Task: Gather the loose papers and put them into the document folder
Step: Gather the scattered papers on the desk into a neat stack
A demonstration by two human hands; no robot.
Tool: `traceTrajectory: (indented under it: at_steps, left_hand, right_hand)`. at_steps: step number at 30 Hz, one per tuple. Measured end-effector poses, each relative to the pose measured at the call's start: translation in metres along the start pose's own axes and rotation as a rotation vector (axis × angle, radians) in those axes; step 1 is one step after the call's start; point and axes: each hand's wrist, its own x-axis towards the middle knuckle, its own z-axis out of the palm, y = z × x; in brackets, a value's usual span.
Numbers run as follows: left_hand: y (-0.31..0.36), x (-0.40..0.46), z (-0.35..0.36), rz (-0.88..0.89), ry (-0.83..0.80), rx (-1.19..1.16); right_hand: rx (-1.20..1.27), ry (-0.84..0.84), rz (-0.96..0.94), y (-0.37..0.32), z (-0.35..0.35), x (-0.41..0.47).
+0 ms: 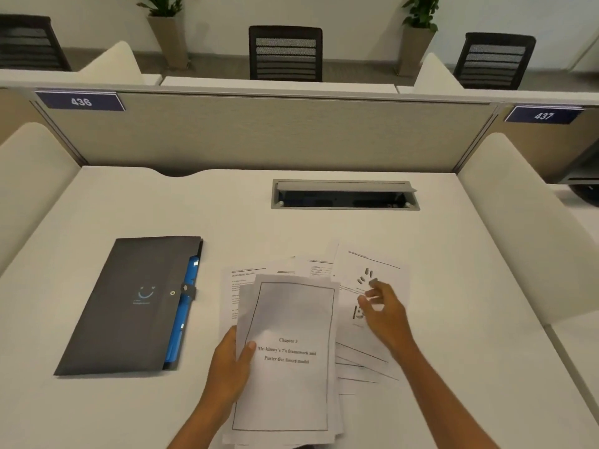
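— Where's the stack of papers (288, 351)?

— Desk (453, 286) centre, long axis 12-to-6, title upright. The left hand (231, 361) pinches its left edge, thumb on top.

— The right hand (384, 314)?

— Fingers loosely spread over loose sheets (369, 273) at 2 o'clock. The document folder (133, 303) lies closed at 9 o'clock, top leaning toward 1.

Two bare forearms enter from bottom edge, no sleeves in view, nothing worn at either wrist (no watch, band or bracelet showing). Left hand (231, 364): bare, no rings visible, thumbnail short and unpainted. Right hand (384, 311): bare, no glove, fingers slightly blurred, so nails and fine detail hard to tell. Both arms slim, smooth, no visible marks or tattoos on upper surfaces. Rest of person out of frame; no clothing visible anywhere.
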Motion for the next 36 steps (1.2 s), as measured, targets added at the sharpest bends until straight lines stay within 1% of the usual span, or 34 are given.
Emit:
traceTrajectory:
  at_steps: [2, 4, 7, 10, 11, 13, 16, 18, 21, 25, 28, 33, 36]
  left_hand:
    - [-0.004, 0.002, -0.002, -0.027, 0.037, 0.019]
    - [-0.009, 0.006, -0.006, -0.043, 0.059, 0.009]
    - [-0.012, 0.009, -0.010, -0.034, 0.092, -0.004]
    - [-0.010, 0.010, -0.011, -0.020, 0.120, -0.012]
    - [-0.009, 0.011, -0.010, -0.020, 0.129, -0.014]
    - [-0.006, 0.012, -0.009, -0.028, 0.147, -0.020]
    - [-0.003, 0.013, -0.008, -0.036, 0.159, -0.044]
    - [-0.001, 0.014, -0.008, -0.034, 0.161, -0.060]
    - [0.001, 0.014, -0.008, -0.028, 0.160, -0.069]
    - [0.004, 0.012, -0.009, -0.023, 0.156, -0.101]
    - [0.008, 0.010, -0.009, -0.021, 0.145, -0.103]
    - [0.014, 0.009, -0.009, 0.004, 0.106, -0.103]
    - [0.020, 0.010, -0.007, 0.040, 0.076, -0.070]
  right_hand:
    - [-0.253, -0.034, -0.025, 0.008, -0.021, 0.030]
    - [-0.503, -0.105, -0.026, 0.014, -0.040, 0.056]
    - [-0.776, -0.234, -0.020, 0.023, -0.060, 0.083]
    - [-0.876, -0.376, 0.004, 0.029, -0.068, 0.095]
    - [-0.887, -0.401, 0.000, 0.033, -0.068, 0.096]
    - [-0.884, -0.396, -0.016, 0.039, -0.066, 0.095]
    - [-0.849, -0.329, -0.062, 0.045, -0.062, 0.089]
    - [-0.738, -0.243, -0.092, 0.047, -0.057, 0.083]
    - [-0.546, -0.084, 0.000, 0.051, -0.052, 0.068]
    - [-0.287, 0.012, 0.142, 0.064, -0.046, 0.049]
    - [-0.127, 0.088, 0.113, 0.066, -0.046, 0.037]
    - [0.143, 0.106, 0.076, 0.052, -0.053, 0.013]
    - [0.281, 0.062, 0.103, 0.039, -0.052, -0.001]
